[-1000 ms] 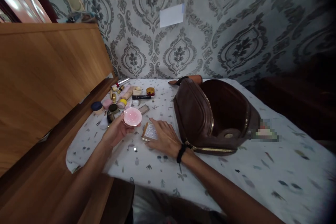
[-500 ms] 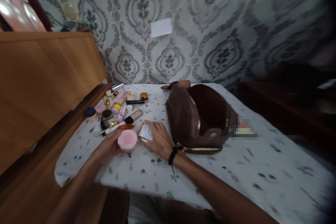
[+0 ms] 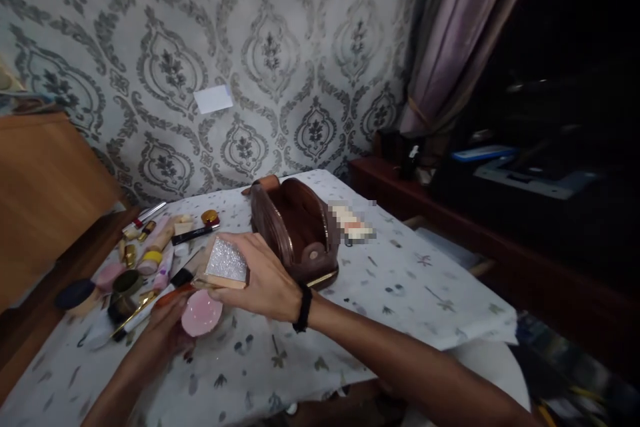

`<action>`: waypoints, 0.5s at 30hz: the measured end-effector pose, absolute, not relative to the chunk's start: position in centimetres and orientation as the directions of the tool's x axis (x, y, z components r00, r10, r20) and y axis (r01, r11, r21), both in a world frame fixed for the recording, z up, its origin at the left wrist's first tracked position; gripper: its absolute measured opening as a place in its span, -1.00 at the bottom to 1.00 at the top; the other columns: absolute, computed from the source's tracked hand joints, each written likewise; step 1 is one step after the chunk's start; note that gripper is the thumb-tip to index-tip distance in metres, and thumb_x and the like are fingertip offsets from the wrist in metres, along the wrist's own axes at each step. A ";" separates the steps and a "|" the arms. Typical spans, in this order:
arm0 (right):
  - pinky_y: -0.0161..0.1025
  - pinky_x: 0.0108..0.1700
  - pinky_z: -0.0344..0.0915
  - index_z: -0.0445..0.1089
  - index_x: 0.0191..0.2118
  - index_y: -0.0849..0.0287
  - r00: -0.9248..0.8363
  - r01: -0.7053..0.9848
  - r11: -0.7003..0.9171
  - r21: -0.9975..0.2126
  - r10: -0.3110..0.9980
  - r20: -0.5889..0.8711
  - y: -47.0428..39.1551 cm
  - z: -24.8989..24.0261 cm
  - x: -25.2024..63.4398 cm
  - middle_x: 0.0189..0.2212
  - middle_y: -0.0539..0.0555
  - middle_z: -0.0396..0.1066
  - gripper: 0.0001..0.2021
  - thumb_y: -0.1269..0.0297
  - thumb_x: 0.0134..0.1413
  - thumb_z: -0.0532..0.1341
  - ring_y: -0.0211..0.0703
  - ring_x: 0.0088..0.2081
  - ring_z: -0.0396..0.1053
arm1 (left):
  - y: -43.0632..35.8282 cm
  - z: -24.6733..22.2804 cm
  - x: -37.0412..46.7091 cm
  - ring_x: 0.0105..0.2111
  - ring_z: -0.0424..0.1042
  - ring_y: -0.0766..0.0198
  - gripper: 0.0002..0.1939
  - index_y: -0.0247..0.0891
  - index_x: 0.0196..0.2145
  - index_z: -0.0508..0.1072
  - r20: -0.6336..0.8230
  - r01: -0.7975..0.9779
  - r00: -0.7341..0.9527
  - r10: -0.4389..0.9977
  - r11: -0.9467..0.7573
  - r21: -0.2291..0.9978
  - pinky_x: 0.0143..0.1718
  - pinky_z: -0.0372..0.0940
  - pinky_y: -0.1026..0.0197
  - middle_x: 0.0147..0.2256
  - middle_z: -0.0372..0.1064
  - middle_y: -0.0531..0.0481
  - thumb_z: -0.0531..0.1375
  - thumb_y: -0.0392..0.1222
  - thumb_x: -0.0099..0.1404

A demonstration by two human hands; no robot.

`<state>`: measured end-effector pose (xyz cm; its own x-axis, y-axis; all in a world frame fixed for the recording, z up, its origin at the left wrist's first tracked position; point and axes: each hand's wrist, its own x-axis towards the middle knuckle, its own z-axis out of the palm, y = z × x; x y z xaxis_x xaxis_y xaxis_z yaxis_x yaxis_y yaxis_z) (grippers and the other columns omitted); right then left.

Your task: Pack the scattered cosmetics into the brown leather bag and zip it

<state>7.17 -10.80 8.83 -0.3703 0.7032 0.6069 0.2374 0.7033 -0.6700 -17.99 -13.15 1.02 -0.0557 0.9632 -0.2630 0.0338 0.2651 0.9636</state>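
My right hand (image 3: 267,273) grips a small box with a glittery silver face (image 3: 227,259) and a peach-gold side, thumb below and fingers over the top. Close beside it, my left hand (image 3: 167,327) is closed on the edge of a round pink container (image 3: 201,313) with a shiny top; some of its fingers are hidden. An open brown handbag (image 3: 270,217) stands just beyond my right hand, its zipper parted and its inside dark. To the left lie makeup items: a black tube (image 3: 193,235), a gold-lidded jar (image 3: 210,216), and a dark-blue-lidded jar (image 3: 75,295).
A patterned white cloth (image 3: 350,320) covers the table. Left of it rises a wooden panel (image 3: 55,187); at right is a dark red ledge (image 3: 370,177). A blurred pale item (image 3: 354,223) lies beyond the bag, and a purple curtain (image 3: 450,47) hangs behind.
The view has swung right, bringing the curtain into sight. My right hand has lifted the glittery box and tilted its silver face more toward me. My left hand stays at the pink container.
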 end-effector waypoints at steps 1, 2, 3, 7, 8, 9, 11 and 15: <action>0.01 0.20 0.19 0.21 0.23 0.06 -0.347 0.213 0.694 -0.688 0.712 0.610 -10.9 9.4 7.7 0.11 0.15 0.36 -0.26 0.13 -0.08 0.44 0.06 0.15 0.28 | -12.8 1.1 -17.5 -0.45 0.41 0.19 -0.31 -0.22 -0.02 0.52 -0.239 0.092 -0.039 0.970 0.242 0.966 -0.57 0.34 0.22 -0.33 0.49 -0.06 0.33 0.31 0.02; 0.00 0.20 0.20 0.22 0.21 0.06 -0.320 0.179 0.682 -0.709 0.722 0.613 -10.9 9.9 8.3 0.11 0.14 0.36 -0.28 0.13 -0.08 0.44 0.05 0.15 0.28 | -12.4 1.2 -17.0 -0.43 0.42 0.16 -0.33 -0.22 -0.06 0.55 -0.213 0.172 -0.017 0.977 0.213 0.962 -0.54 0.36 0.20 -0.31 0.50 -0.08 0.32 0.31 0.02; -0.01 0.20 0.20 0.24 0.20 0.07 -0.293 0.132 0.668 -0.733 0.732 0.614 -10.9 10.4 8.8 0.11 0.14 0.36 -0.30 0.13 -0.08 0.43 0.04 0.15 0.28 | -12.0 1.4 -16.7 -0.39 0.45 0.12 -0.36 -0.22 -0.12 0.58 -0.182 0.261 0.008 0.983 0.173 0.950 -0.48 0.39 0.17 -0.29 0.51 -0.09 0.31 0.32 0.01; -0.07 0.13 0.27 0.23 0.17 0.11 -0.190 -0.128 0.548 -0.827 0.805 0.563 -9.9 12.2 11.1 0.02 0.12 0.37 -0.34 0.07 -0.05 0.40 -0.03 0.07 0.34 | -10.8 2.0 -16.0 -0.17 0.49 -0.05 -0.50 -0.16 -0.32 0.62 -0.018 0.527 0.074 0.997 -0.024 0.850 -0.14 0.43 0.06 -0.24 0.57 -0.11 0.29 0.30 -0.01; -0.08 0.10 0.30 0.23 0.15 0.11 -0.153 -0.178 0.502 -0.847 0.836 0.527 -9.4 12.6 11.7 -0.01 0.11 0.37 -0.36 0.06 -0.03 0.39 -0.06 0.03 0.36 | -10.7 2.1 -16.0 -0.15 0.49 -0.07 -0.52 -0.15 -0.35 0.62 0.012 0.555 0.071 0.997 -0.049 0.831 -0.07 0.41 0.03 -0.23 0.57 -0.10 0.29 0.30 -0.02; -0.10 0.07 0.32 0.24 0.14 0.10 -0.111 -0.225 0.452 -0.863 0.868 0.484 -8.9 13.1 12.4 -0.04 0.10 0.38 -0.38 0.04 -0.02 0.37 -0.08 -0.01 0.37 | -10.7 2.1 -16.0 -0.13 0.49 -0.08 -0.53 -0.14 -0.36 0.62 0.030 0.574 0.066 0.997 -0.062 0.817 -0.03 0.39 0.02 -0.23 0.58 -0.10 0.29 0.29 -0.03; -0.13 0.01 0.34 0.27 0.07 0.08 -0.045 -0.323 0.350 -0.880 0.923 0.383 -7.9 13.9 13.7 -0.11 0.06 0.39 -0.47 0.00 0.03 0.33 -0.13 -0.08 0.38 | -10.7 2.2 -16.0 -0.13 0.49 -0.09 -0.54 -0.13 -0.36 0.61 0.035 0.593 0.065 0.997 -0.066 0.802 -0.01 0.38 0.01 -0.22 0.58 -0.09 0.29 0.28 -0.03; -0.23 -0.09 0.35 0.30 -0.07 0.05 -0.031 -0.415 0.212 -0.885 0.969 0.247 -6.7 14.4 15.7 -0.21 -0.04 0.40 -0.58 -0.01 0.01 0.34 -0.22 -0.18 0.38 | -10.9 2.7 -15.8 -0.14 0.49 -0.08 -0.56 -0.13 -0.33 0.60 0.011 0.573 0.092 0.996 -0.062 0.817 -0.10 0.40 0.06 -0.23 0.58 -0.07 0.30 0.25 -0.01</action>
<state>15.72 -6.72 14.45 -0.0314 0.9686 0.2468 -0.4155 0.2119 -0.8846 -15.76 -10.94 2.71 0.0921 0.9957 0.0107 0.5726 -0.0618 0.8175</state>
